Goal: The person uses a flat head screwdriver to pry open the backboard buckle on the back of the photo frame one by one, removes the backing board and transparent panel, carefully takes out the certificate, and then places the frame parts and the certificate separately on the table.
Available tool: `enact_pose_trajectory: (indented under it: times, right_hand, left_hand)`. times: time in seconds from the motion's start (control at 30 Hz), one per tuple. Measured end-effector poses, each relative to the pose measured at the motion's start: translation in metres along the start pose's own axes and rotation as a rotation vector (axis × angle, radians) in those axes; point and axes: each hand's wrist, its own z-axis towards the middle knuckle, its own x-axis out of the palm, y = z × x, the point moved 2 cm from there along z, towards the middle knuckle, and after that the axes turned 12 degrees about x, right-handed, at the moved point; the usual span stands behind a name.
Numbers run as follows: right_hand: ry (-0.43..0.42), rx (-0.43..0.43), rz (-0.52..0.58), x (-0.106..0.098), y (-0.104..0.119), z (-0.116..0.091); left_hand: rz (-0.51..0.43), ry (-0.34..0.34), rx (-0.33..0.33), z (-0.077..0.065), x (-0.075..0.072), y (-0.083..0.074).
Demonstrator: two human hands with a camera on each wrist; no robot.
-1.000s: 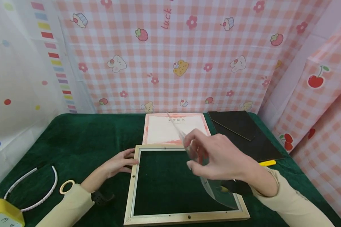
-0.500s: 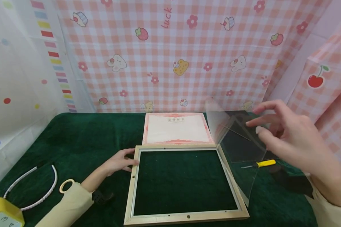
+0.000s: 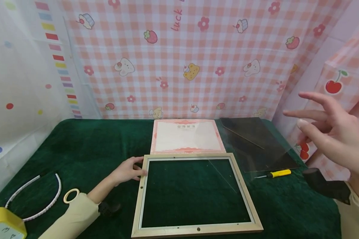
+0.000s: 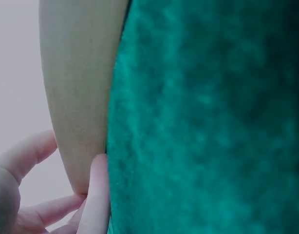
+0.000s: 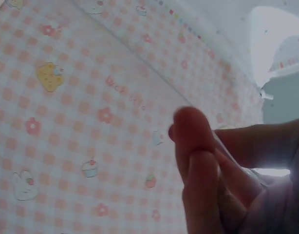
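My left hand holds the left side of a light wooden picture frame, which lies flat with the green cloth showing through its opening. In the left wrist view, fingers touch both sides of the frame's wooden edge. My right hand is raised at the far right, away from the frame. Between its thumb and fingers it pinches a clear sheet, whose thin edge runs diagonally in the right wrist view. In the head view the sheet is barely visible over the black boards.
Behind the frame lies a white certificate with a red border. A screwdriver with a yellow handle lies right of the frame. At left are a white headband, a pale ring and a yellow clock.
My right hand has carried the clear sheet from over the frame to the right, uncovering the frame's right side and the screwdriver. The left hand stays on the frame.
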Motion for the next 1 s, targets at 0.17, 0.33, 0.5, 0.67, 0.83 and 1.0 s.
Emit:
enact_pose_trajectory:
  times: [0.17,0.33,0.5,0.67,0.83,1.0]
  right_hand:
    - [0.005,0.102,0.229,0.01,-0.023,0.008]
    - [-0.002,0.232,0.669,0.035,-0.054,0.013]
    - [0.011,0.368,1.112,0.076,-0.078,0.012]
    - [0.021,0.529,1.324,0.115,-0.087,0.01]
    - [0.031,0.64,1.435,0.149,-0.089,0.008]
    - [0.043,0.769,1.46,0.176,-0.086,0.01]
  left_hand:
    - [0.043,0.021,0.004,-0.003,-0.002,0.001]
    - [0.202,0.086,0.077,-0.01,-0.003,-0.004]
    - [0.272,0.143,0.117,-0.021,-0.001,-0.01]
    - [0.299,0.18,0.105,-0.03,0.003,-0.017]
    - [0.36,0.237,0.066,-0.039,0.007,-0.025]
    - [0.415,0.294,-0.007,-0.048,0.012,-0.036]
